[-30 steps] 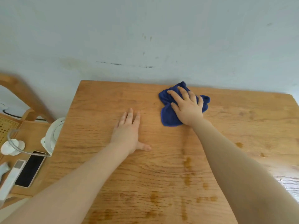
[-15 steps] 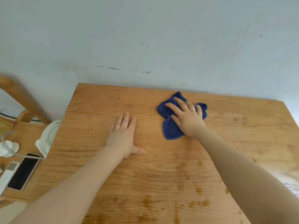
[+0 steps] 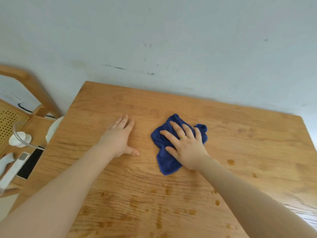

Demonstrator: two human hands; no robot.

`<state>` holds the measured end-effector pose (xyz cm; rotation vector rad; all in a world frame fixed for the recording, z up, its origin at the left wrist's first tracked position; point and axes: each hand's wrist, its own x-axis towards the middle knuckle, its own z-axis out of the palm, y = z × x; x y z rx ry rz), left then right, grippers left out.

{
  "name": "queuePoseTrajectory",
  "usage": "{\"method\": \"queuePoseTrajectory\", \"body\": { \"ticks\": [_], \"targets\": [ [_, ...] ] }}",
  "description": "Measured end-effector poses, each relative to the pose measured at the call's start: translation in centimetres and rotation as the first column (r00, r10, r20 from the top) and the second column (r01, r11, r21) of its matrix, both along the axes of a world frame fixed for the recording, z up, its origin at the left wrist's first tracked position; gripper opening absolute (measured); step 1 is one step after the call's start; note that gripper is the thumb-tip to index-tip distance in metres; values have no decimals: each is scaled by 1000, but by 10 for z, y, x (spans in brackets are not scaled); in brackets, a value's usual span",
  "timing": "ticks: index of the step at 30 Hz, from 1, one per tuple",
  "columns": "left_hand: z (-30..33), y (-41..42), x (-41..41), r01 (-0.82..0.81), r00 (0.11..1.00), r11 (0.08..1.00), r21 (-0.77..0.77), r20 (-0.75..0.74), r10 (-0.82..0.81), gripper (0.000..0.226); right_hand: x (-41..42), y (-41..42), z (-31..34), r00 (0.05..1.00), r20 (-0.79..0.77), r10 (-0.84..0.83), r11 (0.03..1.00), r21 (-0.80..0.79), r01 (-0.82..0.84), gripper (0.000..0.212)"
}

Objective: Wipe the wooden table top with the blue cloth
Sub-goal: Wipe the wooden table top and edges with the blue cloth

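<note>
The wooden table top (image 3: 248,143) fills the middle of the view, its far edge against a pale wall. A crumpled blue cloth (image 3: 167,160) lies on it, right of centre. My right hand (image 3: 186,146) presses flat on the cloth with spread, straight fingers and covers much of it. My left hand (image 3: 119,137) rests flat on the bare wood to the left of the cloth, fingers straight and together, thumb out. Small dark wet spots dot the wood near the front and on the right.
Left of the table stands a lower wooden chair (image 3: 29,83) with a cane panel. On its seat lie a black phone (image 3: 30,163), a white remote-like device (image 3: 12,170) and a white round object with a clear tube (image 3: 19,139). A white rounded item (image 3: 53,129) touches the table's left edge.
My right hand has slid the blue cloth from the table's far edge toward me. The left hand stays flat on the wood.
</note>
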<state>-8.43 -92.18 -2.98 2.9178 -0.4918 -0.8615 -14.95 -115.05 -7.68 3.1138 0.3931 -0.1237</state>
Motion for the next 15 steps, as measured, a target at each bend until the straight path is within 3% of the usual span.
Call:
{"method": "queuePoseTrajectory", "body": {
  "ticks": [2,6,10,12,15],
  "targets": [
    [1,-2,-3,14,999,1000,14,36,-14,117,21,-16,1,999,-26,23,999,24,-22,52],
    [8,-13,-14,19,998,999,-43,60,-16,98,77,-62,0,968,-58,-245,967,51,248,51],
    [21,-38,-33,-28,996,990,-135,78,39,84,83,-78,3,949,-59,-309,950,35,312,49],
    [25,-57,-39,-38,991,991,-127,121,54,86,59,-69,4,963,-77,-259,964,42,263,52],
    [22,-83,-48,-32,988,996,-85,150,44,96,13,-60,5,997,-74,16,996,93,-9,62]
  ]
}}
